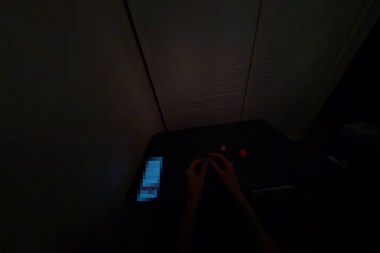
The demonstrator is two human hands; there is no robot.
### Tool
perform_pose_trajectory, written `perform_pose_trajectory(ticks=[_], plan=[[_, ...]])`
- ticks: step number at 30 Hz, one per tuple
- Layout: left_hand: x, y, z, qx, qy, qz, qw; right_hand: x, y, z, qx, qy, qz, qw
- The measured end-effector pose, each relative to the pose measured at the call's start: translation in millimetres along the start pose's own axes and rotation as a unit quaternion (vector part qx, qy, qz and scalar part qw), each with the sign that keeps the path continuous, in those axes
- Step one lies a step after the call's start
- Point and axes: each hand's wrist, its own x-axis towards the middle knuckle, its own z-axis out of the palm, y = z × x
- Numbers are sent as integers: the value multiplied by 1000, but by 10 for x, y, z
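Both of my hands meet over the dark table (178,146), fingertips close together. My left hand (196,174) is closed in a pinch, and my right hand (224,168) pinches from the other side. Between the fingertips is a small, dim purplish thing (205,160); the dark hides what it is. Just beyond my right hand lies a small flat reddish piece (223,148). Further right sits a rounder red lump (242,153). Neither is touched by a hand.
A lit screen (151,178), blurred into blocks, lies on the table's left side. Behind the table stands a panelled wall (202,47) with grooves. At right, a faint pale shape (338,161) shows in the dark. Most of the scene is very dim.
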Motion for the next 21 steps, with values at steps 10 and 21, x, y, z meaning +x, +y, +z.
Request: perform_pose_trajectory(ticks=[10,21], plan=[[-33,60,-25,15,16,36,999,2,-7,5,-34,-4,-28,999],[-41,106,-25,63,22,66,996,-27,-39,24,-51,-18,-14,998]])
